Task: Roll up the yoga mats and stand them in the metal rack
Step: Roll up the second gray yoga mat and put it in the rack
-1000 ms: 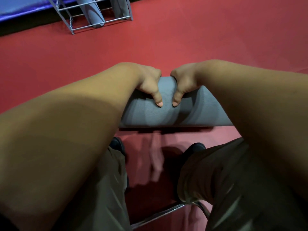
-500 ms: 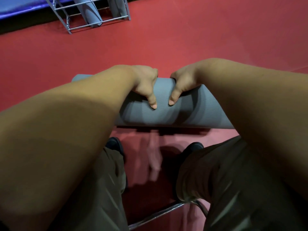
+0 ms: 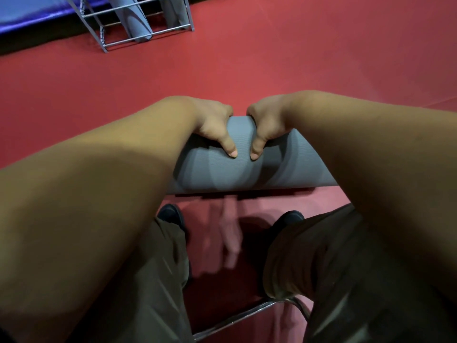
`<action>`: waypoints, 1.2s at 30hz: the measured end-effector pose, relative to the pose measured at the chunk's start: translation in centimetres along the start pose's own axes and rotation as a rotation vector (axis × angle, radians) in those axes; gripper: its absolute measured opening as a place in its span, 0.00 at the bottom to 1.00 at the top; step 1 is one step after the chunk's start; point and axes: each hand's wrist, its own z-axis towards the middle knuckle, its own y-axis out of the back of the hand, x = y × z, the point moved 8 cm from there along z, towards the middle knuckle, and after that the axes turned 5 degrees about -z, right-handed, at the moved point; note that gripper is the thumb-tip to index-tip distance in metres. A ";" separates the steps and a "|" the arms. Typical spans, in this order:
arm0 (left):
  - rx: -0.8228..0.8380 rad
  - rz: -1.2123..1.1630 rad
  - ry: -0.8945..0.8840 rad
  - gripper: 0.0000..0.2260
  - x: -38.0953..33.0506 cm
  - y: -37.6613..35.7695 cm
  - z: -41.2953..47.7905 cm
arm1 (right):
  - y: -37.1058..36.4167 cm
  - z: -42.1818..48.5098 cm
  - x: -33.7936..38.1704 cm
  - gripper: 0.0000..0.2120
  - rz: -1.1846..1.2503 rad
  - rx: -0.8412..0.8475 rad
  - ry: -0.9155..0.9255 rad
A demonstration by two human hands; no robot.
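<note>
Yoga mat (image 3: 243, 169), hands (image 3: 213, 127) (image 3: 268, 125) curled over top

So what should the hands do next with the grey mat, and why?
Probably lift the grey mat off the red floor and tip it on end. No flat part shows beside it, so it looks fully rolled. The left hand and right hand both grip its top, and the metal rack, with two rolls standing in it, is farther away.
</note>
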 end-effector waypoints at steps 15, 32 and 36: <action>-0.079 0.097 -0.055 0.40 -1.0 0.5 -0.3 | -0.9 -0.5 -0.8 0.46 0.131 0.085 -0.015; -0.049 0.168 -0.060 0.49 -1.5 0.9 -1.1 | -0.2 -1.1 -1.0 0.36 0.166 0.066 -0.029; -0.037 0.150 -0.054 0.44 -1.2 1.0 -1.5 | -1.0 -1.1 -0.6 0.35 0.235 0.121 -0.015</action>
